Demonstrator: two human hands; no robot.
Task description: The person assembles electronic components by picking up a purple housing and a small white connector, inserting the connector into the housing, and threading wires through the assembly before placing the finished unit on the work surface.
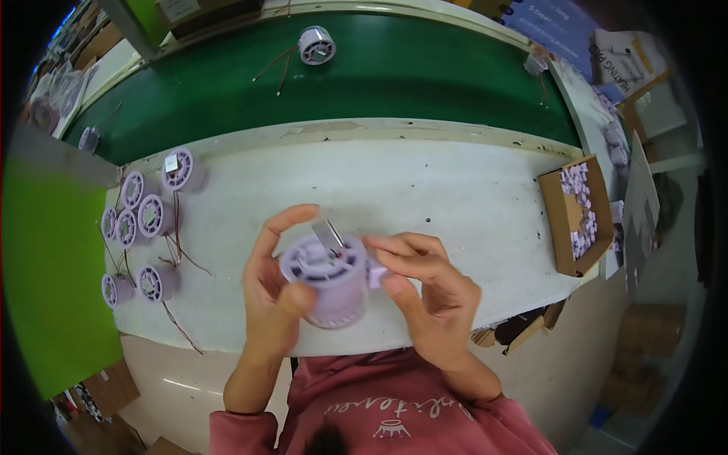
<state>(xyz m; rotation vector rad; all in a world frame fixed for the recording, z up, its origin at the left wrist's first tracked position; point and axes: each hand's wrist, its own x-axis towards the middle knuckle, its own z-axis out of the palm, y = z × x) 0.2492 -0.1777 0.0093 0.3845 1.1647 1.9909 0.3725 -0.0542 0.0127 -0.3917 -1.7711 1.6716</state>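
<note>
My left hand [275, 292] is wrapped round a lilac cylindrical plastic housing [339, 302], thumb at its near left side and index finger raised behind. The housing's slotted round face is turned up, and a shiny flat metal piece [329, 236] stands tilted on it. Between the thumb and fingers of my right hand [432, 296] is a small lilac plastic part [375, 273], pressed against the housing's right side. Its exact shape is partly hidden by the fingers. Both hands are over the near edge of the white worktable [425, 197].
Several similar lilac housings [154, 216] with trailing thin wires stand at the table's left. A cardboard box [563, 220] of small lilac parts is at the right. Beyond the table runs a green conveyor belt [425, 76] carrying another housing [316, 45]. A green panel [53, 265] borders the left.
</note>
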